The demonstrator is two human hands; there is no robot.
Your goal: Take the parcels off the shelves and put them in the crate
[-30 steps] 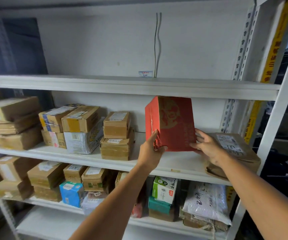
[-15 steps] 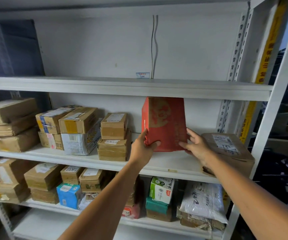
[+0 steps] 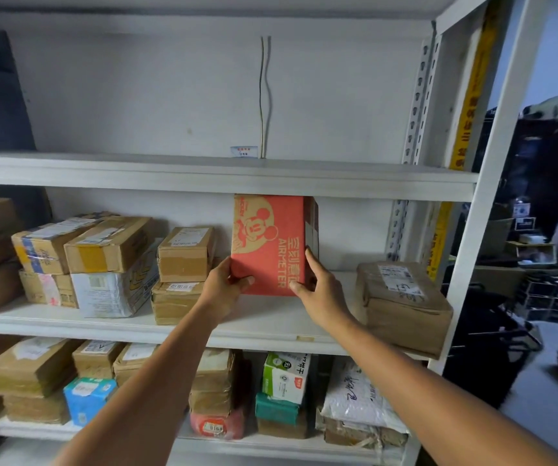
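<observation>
the red box is matt printed cardboard. the brown parcels beside it are rough cardboard under glossy tape. the shelf is smooth white-painted metal. a white bag below looks like crinkled plastic.

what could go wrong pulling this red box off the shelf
1. The red box reaches close under the upper shelf; lifting it may knock that edge.
2. The left hand and right hand grip only its lower corners, so it might tip forward.
3. The brown parcel beside it seems to overhang the middle shelf; a bump could drop it.
</observation>
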